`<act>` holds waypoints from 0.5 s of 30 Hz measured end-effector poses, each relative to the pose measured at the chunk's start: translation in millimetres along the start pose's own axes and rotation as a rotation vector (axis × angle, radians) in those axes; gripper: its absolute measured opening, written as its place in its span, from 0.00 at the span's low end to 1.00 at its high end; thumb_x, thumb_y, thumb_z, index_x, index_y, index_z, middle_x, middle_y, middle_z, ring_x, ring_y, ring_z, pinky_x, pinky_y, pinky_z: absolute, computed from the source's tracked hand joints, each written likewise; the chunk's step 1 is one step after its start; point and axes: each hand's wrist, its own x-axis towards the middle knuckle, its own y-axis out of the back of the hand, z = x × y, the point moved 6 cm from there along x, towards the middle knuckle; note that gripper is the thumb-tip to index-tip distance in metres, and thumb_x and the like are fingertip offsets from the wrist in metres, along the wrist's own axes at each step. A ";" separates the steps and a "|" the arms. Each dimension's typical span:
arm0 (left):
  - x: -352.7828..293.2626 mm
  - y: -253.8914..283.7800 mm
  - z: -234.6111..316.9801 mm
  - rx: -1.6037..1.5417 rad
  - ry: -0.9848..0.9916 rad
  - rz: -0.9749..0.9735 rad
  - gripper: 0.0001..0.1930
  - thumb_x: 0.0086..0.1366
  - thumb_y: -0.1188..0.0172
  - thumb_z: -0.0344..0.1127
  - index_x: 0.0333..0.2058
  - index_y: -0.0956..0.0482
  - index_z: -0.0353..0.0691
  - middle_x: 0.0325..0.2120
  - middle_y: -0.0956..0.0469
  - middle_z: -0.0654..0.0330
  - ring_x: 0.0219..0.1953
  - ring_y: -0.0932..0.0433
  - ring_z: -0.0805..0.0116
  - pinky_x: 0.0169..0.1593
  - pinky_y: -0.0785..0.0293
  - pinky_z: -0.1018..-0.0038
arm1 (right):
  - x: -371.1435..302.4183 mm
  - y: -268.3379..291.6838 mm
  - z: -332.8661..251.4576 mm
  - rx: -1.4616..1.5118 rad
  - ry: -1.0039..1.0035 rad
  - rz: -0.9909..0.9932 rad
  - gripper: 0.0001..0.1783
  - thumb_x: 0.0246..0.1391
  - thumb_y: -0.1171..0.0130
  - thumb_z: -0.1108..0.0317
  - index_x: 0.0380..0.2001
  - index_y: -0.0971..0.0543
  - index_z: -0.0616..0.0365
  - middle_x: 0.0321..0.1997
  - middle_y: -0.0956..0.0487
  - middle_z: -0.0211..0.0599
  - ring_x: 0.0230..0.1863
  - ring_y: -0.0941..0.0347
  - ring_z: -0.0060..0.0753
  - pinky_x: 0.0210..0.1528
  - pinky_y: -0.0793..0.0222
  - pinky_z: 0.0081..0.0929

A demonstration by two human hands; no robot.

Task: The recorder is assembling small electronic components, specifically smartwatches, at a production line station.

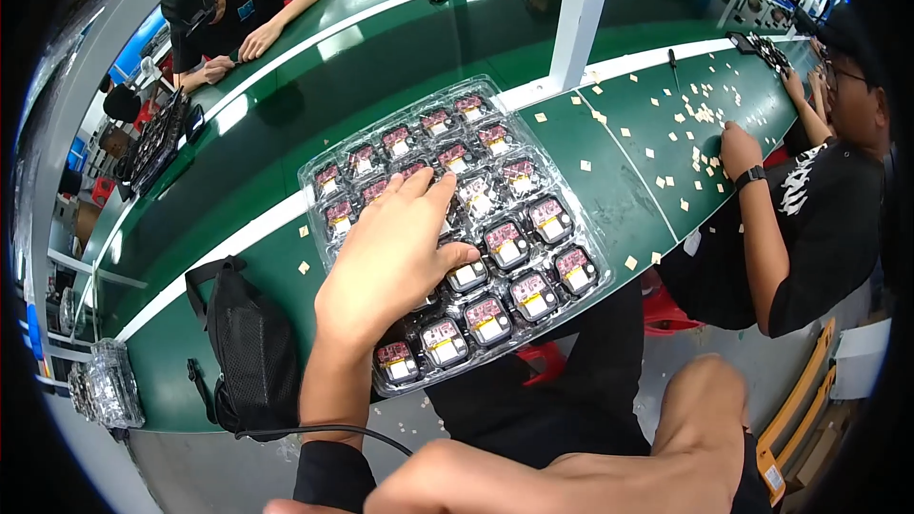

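A clear plastic tray lies tilted across the near bench edge. Small black square device housings sit in its pockets, each showing a reddish circuit board, a white block and a yellow strip. My left hand is over the middle of the tray, palm down. Its fingers stretch forward and the thumb stands apart, near a housing; whether it touches is unclear. It covers several pockets, and nothing shows in its grip. My right arm bends across the lower edge; my right hand is mostly cut off there, its fingers hidden.
A black mesh bag lies on the green bench left of the tray. Small pale squares are scattered to the right, beside a seated co-worker. A white post rises behind the tray. Stacked clear trays stand far left.
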 end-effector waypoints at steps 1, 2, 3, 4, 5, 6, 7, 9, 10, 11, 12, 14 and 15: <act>0.5 0.0 -1.5 -0.022 -0.004 -0.018 0.39 0.55 0.25 0.43 0.62 0.28 0.31 0.63 0.31 0.38 0.66 0.31 0.43 0.67 0.33 0.59 | -2.8 -4.5 1.6 -0.003 0.006 0.008 0.23 0.52 0.29 0.74 0.53 0.18 0.62 0.32 0.23 0.33 0.23 0.36 0.16 0.23 0.42 0.18; 0.1 0.6 -4.7 -0.047 -0.006 -0.032 0.39 0.54 0.25 0.43 0.62 0.27 0.31 0.63 0.30 0.38 0.65 0.31 0.42 0.67 0.33 0.59 | -12.0 -12.6 2.1 -0.011 0.013 0.013 0.23 0.52 0.29 0.74 0.53 0.18 0.62 0.32 0.24 0.33 0.23 0.37 0.16 0.23 0.42 0.18; -3.6 0.5 -10.8 -0.010 -0.010 0.011 0.39 0.54 0.24 0.43 0.62 0.27 0.31 0.63 0.30 0.37 0.65 0.30 0.41 0.68 0.34 0.60 | -18.4 -10.8 3.0 -0.019 0.021 0.017 0.23 0.52 0.29 0.74 0.53 0.18 0.62 0.32 0.24 0.33 0.23 0.37 0.16 0.23 0.42 0.18; -7.4 -1.6 -15.7 0.006 -0.002 0.029 0.40 0.53 0.24 0.43 0.62 0.27 0.32 0.63 0.31 0.37 0.66 0.31 0.42 0.68 0.34 0.60 | -26.9 -4.0 4.7 -0.026 0.029 0.018 0.23 0.52 0.29 0.74 0.53 0.18 0.62 0.32 0.24 0.33 0.23 0.37 0.16 0.23 0.42 0.18; -6.3 0.6 -13.0 -0.025 0.016 0.001 0.40 0.53 0.24 0.43 0.62 0.27 0.31 0.63 0.31 0.37 0.66 0.31 0.42 0.68 0.35 0.60 | -33.0 4.4 7.3 -0.032 0.048 0.021 0.23 0.52 0.29 0.74 0.53 0.18 0.62 0.32 0.24 0.33 0.23 0.37 0.16 0.23 0.42 0.18; -5.2 3.1 -10.6 -0.055 0.042 -0.026 0.40 0.53 0.24 0.43 0.62 0.27 0.31 0.64 0.31 0.36 0.66 0.31 0.42 0.69 0.35 0.60 | -34.6 10.5 9.4 -0.034 0.068 0.016 0.23 0.52 0.29 0.74 0.53 0.18 0.62 0.32 0.24 0.33 0.22 0.37 0.16 0.23 0.42 0.18; -3.7 2.6 -10.6 -0.054 0.025 -0.035 0.39 0.53 0.24 0.43 0.62 0.27 0.31 0.64 0.31 0.36 0.66 0.31 0.42 0.69 0.35 0.60 | -34.9 12.4 12.2 -0.034 0.089 0.009 0.23 0.52 0.29 0.74 0.52 0.18 0.62 0.32 0.24 0.33 0.22 0.37 0.16 0.23 0.42 0.18; -3.1 1.3 -10.3 -0.041 0.003 -0.036 0.39 0.54 0.25 0.44 0.61 0.27 0.31 0.63 0.31 0.37 0.66 0.31 0.42 0.68 0.35 0.60 | -21.0 14.0 14.7 -0.030 0.140 -0.008 0.22 0.52 0.29 0.74 0.52 0.18 0.62 0.32 0.24 0.33 0.22 0.37 0.16 0.22 0.43 0.18; -3.5 2.1 -8.3 -0.035 -0.013 -0.037 0.39 0.55 0.25 0.45 0.61 0.27 0.31 0.63 0.31 0.37 0.66 0.31 0.43 0.68 0.34 0.60 | -30.5 23.7 20.0 -0.029 0.166 -0.015 0.22 0.52 0.29 0.74 0.52 0.18 0.62 0.32 0.24 0.33 0.22 0.37 0.16 0.22 0.43 0.18; -0.8 2.0 -8.6 -0.042 -0.008 -0.046 0.39 0.55 0.25 0.45 0.61 0.28 0.31 0.63 0.30 0.37 0.66 0.32 0.42 0.68 0.34 0.60 | -54.8 33.1 25.4 -0.039 0.182 -0.018 0.22 0.52 0.29 0.75 0.52 0.18 0.62 0.32 0.24 0.33 0.22 0.37 0.16 0.22 0.43 0.18; -1.1 3.0 -6.8 -0.044 -0.005 -0.056 0.39 0.55 0.25 0.45 0.62 0.28 0.30 0.63 0.30 0.37 0.66 0.32 0.42 0.68 0.34 0.60 | -46.9 32.1 23.6 -0.046 0.200 -0.016 0.22 0.52 0.29 0.75 0.52 0.18 0.62 0.32 0.24 0.33 0.22 0.37 0.16 0.22 0.43 0.18; -4.8 1.0 -11.5 -0.023 0.016 -0.016 0.39 0.55 0.25 0.45 0.61 0.28 0.30 0.63 0.31 0.37 0.67 0.32 0.42 0.68 0.35 0.60 | -44.7 27.5 31.6 -0.028 0.247 -0.022 0.22 0.52 0.29 0.75 0.52 0.18 0.62 0.32 0.24 0.33 0.22 0.38 0.16 0.22 0.43 0.18; -1.2 -0.1 -11.0 -0.035 0.000 -0.023 0.39 0.54 0.25 0.44 0.62 0.28 0.30 0.63 0.31 0.37 0.67 0.32 0.42 0.68 0.35 0.60 | -35.3 23.6 24.2 -0.059 0.250 -0.005 0.22 0.52 0.29 0.75 0.52 0.18 0.62 0.31 0.24 0.33 0.22 0.38 0.16 0.22 0.43 0.18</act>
